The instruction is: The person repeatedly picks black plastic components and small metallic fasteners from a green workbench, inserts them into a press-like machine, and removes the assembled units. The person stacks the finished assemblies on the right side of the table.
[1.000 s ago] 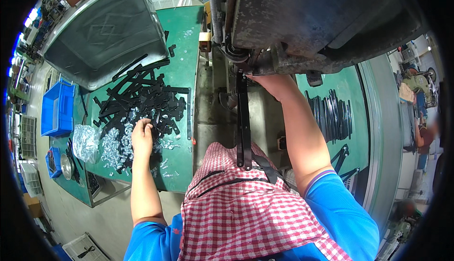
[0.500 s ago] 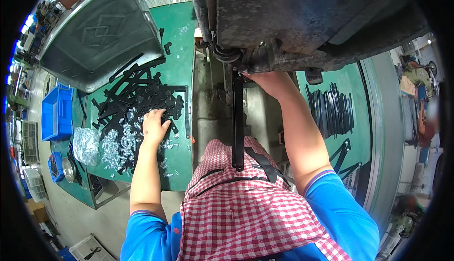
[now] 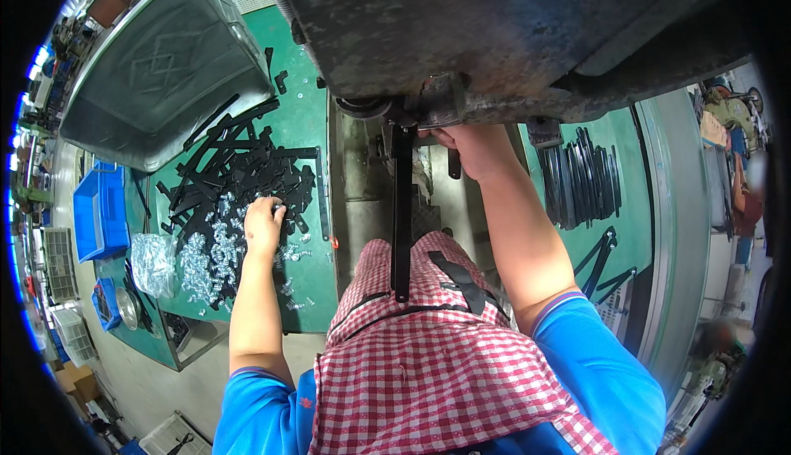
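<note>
My left hand (image 3: 264,228) rests at the right edge of a pile of small silvery metal fasteners (image 3: 222,241). Its thumb and fingers are drawn together, and whatever lies between them is too small to name. Just behind the hand lies a heap of flat black metal bars (image 3: 239,158). My right hand (image 3: 474,146) reaches under the machine head (image 3: 494,35), its fingertips partly hidden. A long black bar (image 3: 401,216) hangs down from the machine toward my lap, its top beside those fingers. The rounded end of another black bar (image 3: 454,165) pokes out below my right hand, which appears closed on it.
A large grey tub (image 3: 165,68) leans at the back left of the green table (image 3: 309,307). Blue bins (image 3: 100,212) and a clear plastic bag (image 3: 154,264) stand left of the fasteners. On the right, a row of black bars (image 3: 581,179) lies beside joined bars (image 3: 606,253).
The left thumb and fingers have closed together over the fasteners. Under the machine, the two bars that hung side by side have separated, one now showing only a short end by my right hand.
</note>
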`<state>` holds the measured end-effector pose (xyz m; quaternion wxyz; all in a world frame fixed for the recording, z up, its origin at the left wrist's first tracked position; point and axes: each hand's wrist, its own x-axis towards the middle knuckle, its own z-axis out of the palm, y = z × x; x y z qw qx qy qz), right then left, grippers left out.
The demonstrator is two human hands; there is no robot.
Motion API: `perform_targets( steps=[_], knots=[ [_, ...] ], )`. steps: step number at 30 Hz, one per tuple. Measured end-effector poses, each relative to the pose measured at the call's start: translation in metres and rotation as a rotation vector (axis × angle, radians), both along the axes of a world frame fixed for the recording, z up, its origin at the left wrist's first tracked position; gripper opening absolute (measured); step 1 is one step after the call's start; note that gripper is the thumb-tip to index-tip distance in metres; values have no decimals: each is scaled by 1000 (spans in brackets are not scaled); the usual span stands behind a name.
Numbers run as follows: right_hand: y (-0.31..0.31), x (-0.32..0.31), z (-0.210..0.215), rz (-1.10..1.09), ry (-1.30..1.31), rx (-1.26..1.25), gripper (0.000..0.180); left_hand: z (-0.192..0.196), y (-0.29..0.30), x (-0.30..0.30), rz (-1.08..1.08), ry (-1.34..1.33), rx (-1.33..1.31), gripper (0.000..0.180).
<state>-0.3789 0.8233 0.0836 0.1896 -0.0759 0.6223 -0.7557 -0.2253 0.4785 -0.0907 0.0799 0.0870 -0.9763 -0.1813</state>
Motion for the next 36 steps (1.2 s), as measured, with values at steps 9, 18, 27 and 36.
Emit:
perform_targets(
  steps=[9, 18, 27, 36],
  knots=[
    [30, 48, 11, -217, -110, -209, 12, 50, 18, 3, 263, 35, 717, 13],
    [84, 142, 30, -363, 134, -148, 20, 200, 169, 40, -321, -56, 1528, 19],
    [164, 209, 69, -344, 255, -174, 18, 223, 300, 57, -794, -524, 1439, 32],
    [237, 263, 63, -400, 71, -132, 15, 220, 388, 92, -813, -542, 1539, 20]
  ],
)
